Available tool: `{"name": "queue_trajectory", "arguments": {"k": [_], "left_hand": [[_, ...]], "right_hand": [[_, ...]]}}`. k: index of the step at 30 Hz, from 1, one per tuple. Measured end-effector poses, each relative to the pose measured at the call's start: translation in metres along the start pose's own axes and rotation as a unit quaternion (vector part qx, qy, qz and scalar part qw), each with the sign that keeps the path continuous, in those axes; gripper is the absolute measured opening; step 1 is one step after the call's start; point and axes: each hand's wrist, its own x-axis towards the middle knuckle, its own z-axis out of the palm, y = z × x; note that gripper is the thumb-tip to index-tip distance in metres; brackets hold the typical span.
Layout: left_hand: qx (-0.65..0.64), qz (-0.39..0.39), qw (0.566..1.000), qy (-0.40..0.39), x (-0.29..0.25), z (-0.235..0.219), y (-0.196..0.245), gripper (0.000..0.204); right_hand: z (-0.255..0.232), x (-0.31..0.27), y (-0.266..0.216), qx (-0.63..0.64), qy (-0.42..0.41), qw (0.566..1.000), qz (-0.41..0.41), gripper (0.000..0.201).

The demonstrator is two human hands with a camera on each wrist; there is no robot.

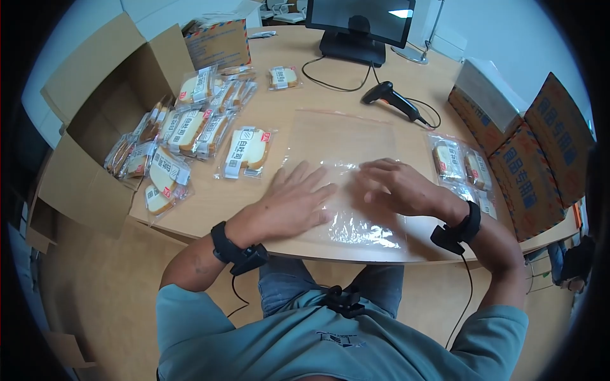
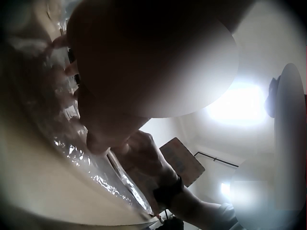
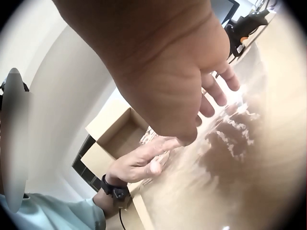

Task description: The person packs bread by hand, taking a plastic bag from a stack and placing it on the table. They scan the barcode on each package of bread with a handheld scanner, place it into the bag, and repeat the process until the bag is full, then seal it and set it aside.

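Note:
A large clear plastic bag (image 1: 346, 136) lies flat on the table in front of the person, its near part wrinkled and shiny. The left hand (image 1: 289, 200) rests on the bag's left side, palm down with fingers spread. Over the right side is the right hand (image 1: 400, 187), slightly blurred, its fingers loosely bent and nothing held in them. From the right wrist view, the right hand's fingers (image 3: 216, 91) hang close over the glossy film, with the left hand (image 3: 144, 160) beyond. One packaged bread slice pack (image 1: 246, 152) lies just left of the bag.
Several bread packs (image 1: 187, 130) are piled at left by an open cardboard box (image 1: 95, 70). More packs (image 1: 448, 159) sit in clear plastic at right, beside a printed carton (image 1: 524, 178). A barcode scanner (image 1: 395, 100) and a monitor (image 1: 359, 22) stand at the back.

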Motion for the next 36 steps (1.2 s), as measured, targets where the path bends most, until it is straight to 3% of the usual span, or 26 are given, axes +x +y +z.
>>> {"name": "queue_trajectory", "arguments": {"k": [2, 4, 8, 10, 11, 13, 14, 15, 16, 17, 18, 20, 22, 24, 26, 31, 33, 36], "left_hand": [[0.008, -0.037, 0.999, 0.009, -0.004, 0.006, 0.004, 0.062], [0.01, -0.036, 0.999, 0.01, -0.006, 0.008, 0.008, 0.063], [0.013, -0.032, 0.999, -0.016, -0.011, 0.0, 0.012, 0.065], [0.015, -0.028, 0.999, -0.006, -0.012, 0.002, 0.01, 0.065], [0.019, -0.026, 0.999, 0.005, -0.014, 0.002, 0.009, 0.065], [0.034, -0.019, 0.999, 0.037, -0.016, -0.006, 0.007, 0.063], [0.048, -0.014, 0.996, 0.071, -0.018, -0.01, 0.004, 0.061], [0.05, -0.011, 0.996, 0.069, -0.019, -0.013, -0.004, 0.061], [0.055, -0.015, 0.988, 0.146, -0.018, -0.017, -0.018, 0.056], [0.058, -0.02, 0.973, 0.224, -0.017, -0.022, -0.03, 0.051], [0.061, -0.022, 0.973, 0.222, -0.014, -0.032, -0.038, 0.051], [0.025, -0.248, 0.946, 0.207, -0.012, -0.056, -0.054, 0.046], [0.038, -0.285, 0.938, 0.194, -0.017, -0.047, -0.077, 0.047], [0.05, -0.318, 0.93, 0.179, -0.019, -0.039, -0.092, 0.047], [0.072, -0.311, 0.938, 0.132, -0.015, -0.032, -0.091, 0.051], [0.026, -0.28, 0.952, 0.119, -0.005, -0.037, -0.086, 0.062], [0.022, -0.261, 0.95, 0.168, 0.0, -0.027, -0.088, 0.067], [0.018, -0.293, 0.947, 0.133, 0.007, -0.025, -0.09, 0.068]], "right_hand": [[-0.001, -0.001, -0.004, 0.001, -0.025, 0.998, 0.051, 0.036], [0.006, -0.006, -0.005, -0.065, -0.065, 0.996, -0.013, 0.05], [0.009, -0.011, -0.018, -0.072, -0.077, 0.994, 0.003, 0.036], [-0.002, -0.005, -0.013, -0.047, -0.091, 0.993, -0.065, 0.035], [-0.005, 0.0, -0.005, -0.076, -0.058, 0.992, -0.083, 0.034], [-0.027, 0.015, 0.011, -0.053, -0.054, 0.994, 0.084, 0.035], [-0.034, 0.025, 0.028, -0.111, 0.025, 0.99, 0.086, 0.031], [-0.046, 0.04, 0.043, -0.116, 0.024, 0.979, 0.163, 0.03], [-0.054, 0.05, 0.066, -0.148, 0.081, 0.966, 0.196, 0.031], [-0.064, 0.065, 0.087, -0.164, 0.07, 0.954, 0.243, 0.026], [-0.064, 0.069, 0.112, -0.178, 0.139, 0.944, 0.241, 0.024], [-0.05, 0.076, 0.165, -0.212, 0.187, 0.924, 0.259, 0.027], [-0.037, 0.083, 0.194, -0.181, 0.174, 0.893, 0.374, 0.032], [-0.027, 0.087, 0.202, -0.163, 0.164, 0.907, 0.352, 0.036], [-0.016, 0.091, 0.206, -0.162, 0.174, 0.891, 0.386, 0.038], [0.003, 0.083, 0.196, -0.134, 0.223, 0.88, 0.398, 0.036], [0.005, 0.083, 0.191, -0.134, 0.234, 0.874, 0.405, 0.035], [0.008, 0.083, 0.187, -0.136, 0.236, 0.872, 0.407, 0.032]]}}
